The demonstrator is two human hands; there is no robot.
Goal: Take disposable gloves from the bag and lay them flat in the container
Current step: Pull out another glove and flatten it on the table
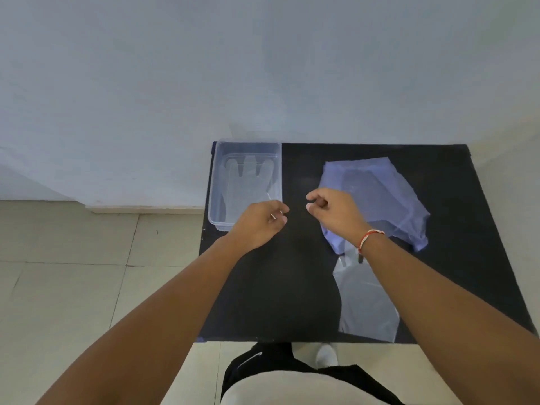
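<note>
A clear plastic container (216,182) stands at the back left corner of the black table (292,287). A transparent disposable glove (248,182) lies flat inside it, fingers pointing away from me. My left hand (258,225) hovers at the container's near right corner, thumb and forefinger pinched on a thin glint of film at the glove's cuff. My right hand (333,213) is just right of it, fingers curled, with nothing visible in them. The pale purple bag (388,197) lies crumpled behind and under my right hand.
A flat sheet of clear plastic film (365,305) lies near the table's front edge, partly under my right forearm. A white wall rises behind the table. Tiled floor is on the left and in front, where my legs and one white sock show.
</note>
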